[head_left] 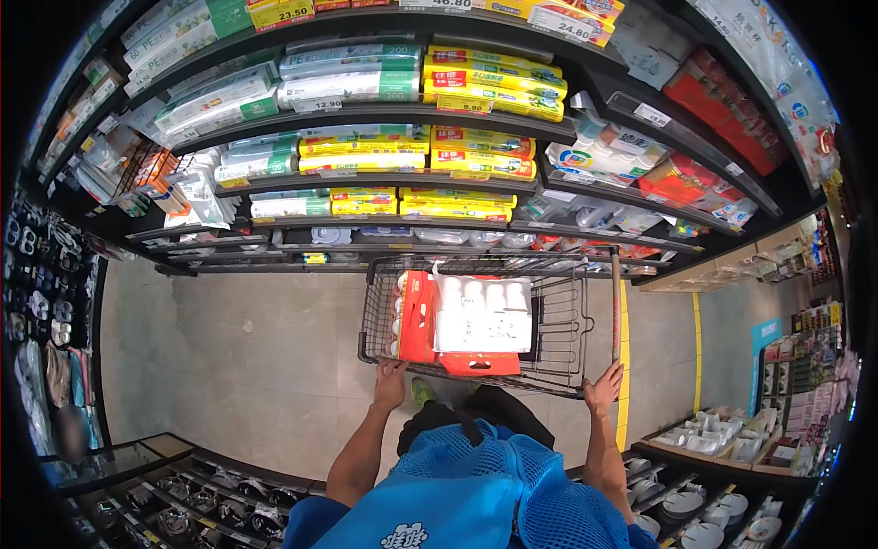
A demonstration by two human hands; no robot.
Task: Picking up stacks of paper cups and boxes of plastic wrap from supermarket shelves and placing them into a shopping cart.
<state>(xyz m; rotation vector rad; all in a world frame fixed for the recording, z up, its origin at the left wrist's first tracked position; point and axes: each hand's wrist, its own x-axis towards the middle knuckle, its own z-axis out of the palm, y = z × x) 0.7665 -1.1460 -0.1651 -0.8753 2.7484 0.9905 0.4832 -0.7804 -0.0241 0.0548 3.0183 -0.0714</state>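
A black wire shopping cart [564, 329] stands crosswise before me, its handle [615, 302] to the right. My left hand [391, 384] holds the near rim of the basket close to its left end. At the near end of the handle, my right hand [603, 388] grips the cart's corner. Inside the basket lies a white pack [483, 319] with several cup-like or bottle-like shapes printed or showing on top. A red carton [417, 309] with white rounded items along its edge stands left of it. Another red carton [480, 364] with a handle slot lies along the near side.
Beyond the cart rise shelves [370, 113] of boxed plastic bags and wrap with price tags. Slippers [40, 305] hang at the left. Racks of pan-like goods [199, 501] and white tableware [686, 504] stand behind me. Yellow floor lines [697, 343] run at the right.
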